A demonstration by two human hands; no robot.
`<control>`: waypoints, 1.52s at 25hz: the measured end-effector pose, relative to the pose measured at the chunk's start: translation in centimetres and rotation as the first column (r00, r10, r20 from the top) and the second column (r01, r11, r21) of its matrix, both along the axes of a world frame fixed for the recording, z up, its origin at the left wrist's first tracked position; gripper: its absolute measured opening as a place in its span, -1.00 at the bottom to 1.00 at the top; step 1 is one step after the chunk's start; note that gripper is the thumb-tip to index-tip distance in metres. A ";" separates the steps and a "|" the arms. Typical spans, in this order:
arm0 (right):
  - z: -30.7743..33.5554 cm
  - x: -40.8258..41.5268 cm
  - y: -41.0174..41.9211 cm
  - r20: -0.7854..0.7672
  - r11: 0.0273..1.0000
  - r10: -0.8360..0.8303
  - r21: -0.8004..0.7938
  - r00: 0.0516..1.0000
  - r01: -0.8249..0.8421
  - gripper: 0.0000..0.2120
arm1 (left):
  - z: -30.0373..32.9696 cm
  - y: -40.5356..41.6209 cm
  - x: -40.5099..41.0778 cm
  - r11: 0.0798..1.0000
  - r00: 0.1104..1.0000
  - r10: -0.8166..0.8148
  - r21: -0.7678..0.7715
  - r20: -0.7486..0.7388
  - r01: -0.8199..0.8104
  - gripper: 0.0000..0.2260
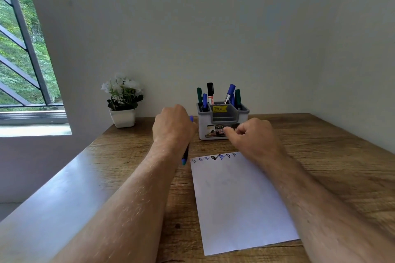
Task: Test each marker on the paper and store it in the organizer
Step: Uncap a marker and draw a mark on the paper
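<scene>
Now your left hand [173, 126] is curled tight around a marker [185, 157]. It grips the marker in a fist, just left of the organizer [222, 123]. A bit of blue pokes out by your knuckles, and the dark lower end sticks out under your wrist, with a blue-green tip near the top left corner of the paper [239, 203].

Your right hand [254, 136] is in front of the organizer. Its fingers are curled in, with one fingertip reaching toward the picture label on the front of the box. You cannot tell if it pinches anything, because that spot is blurry.

The organizer is a small grey box at the back of the wooden table [333, 156], near the wall. It has a yellow price sticker [219, 108] inside. Markers already stand in it: green, blue and a black-capped one on the left side, and blue and green ones on the right side.

The paper lies flat on the table between your arms. A row of little blue scribbles and one black scribble runs along its top edge.

A white pot with white flowers [123, 102] sits at the back left, beside a window [23, 53].
</scene>
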State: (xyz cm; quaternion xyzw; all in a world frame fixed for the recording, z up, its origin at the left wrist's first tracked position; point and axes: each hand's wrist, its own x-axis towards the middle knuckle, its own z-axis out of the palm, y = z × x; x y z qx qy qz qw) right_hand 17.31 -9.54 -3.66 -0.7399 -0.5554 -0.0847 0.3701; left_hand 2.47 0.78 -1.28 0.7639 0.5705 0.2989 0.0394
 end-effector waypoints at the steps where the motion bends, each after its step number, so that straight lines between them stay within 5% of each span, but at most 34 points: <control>1: 0.0 -0.1 -0.1 0.002 0.999 0.037 -0.003 0.999 -0.037 -0.53 | 0.5 -0.3 0.1 1.000 0.999 -0.011 0.028 0.050 0.010 -0.71; 6: -0.4 -0.1 0.1 -0.005 0.983 0.170 0.072 0.985 -0.169 -0.58 | 2.1 -2.7 0.2 0.988 0.884 -0.149 0.030 0.442 0.151 -0.78; 10: 0.0 -0.1 -0.2 -0.075 0.958 0.254 0.154 0.964 -0.240 -0.53 | 1.5 -3.2 1.0 0.934 0.744 -0.247 -0.050 0.621 0.353 -0.80; 14: 0.0 -0.2 -0.4 -0.115 0.953 0.281 0.148 0.953 -0.263 -0.71 | 0.6 -2.7 1.4 0.863 0.578 -0.245 -0.097 0.778 0.495 -0.83; 17: -0.2 0.0 -0.2 -0.214 0.947 0.302 0.176 0.929 -0.267 -0.87 | 0.3 -2.7 1.6 0.807 0.522 -0.261 -0.113 0.812 0.579 -0.85; 25: 0.0 -0.3 -0.4 -0.410 0.904 0.426 0.234 0.807 -0.358 -0.81 | 0.1 -2.9 2.0 0.691 0.436 -0.281 -0.135 0.855 0.710 -0.89; 38: -0.1 0.3 0.0 -0.232 0.941 0.296 0.237 0.927 -0.241 -0.76 | 0.1 -2.7 2.0 0.720 0.339 -0.286 -0.033 0.896 0.693 -0.78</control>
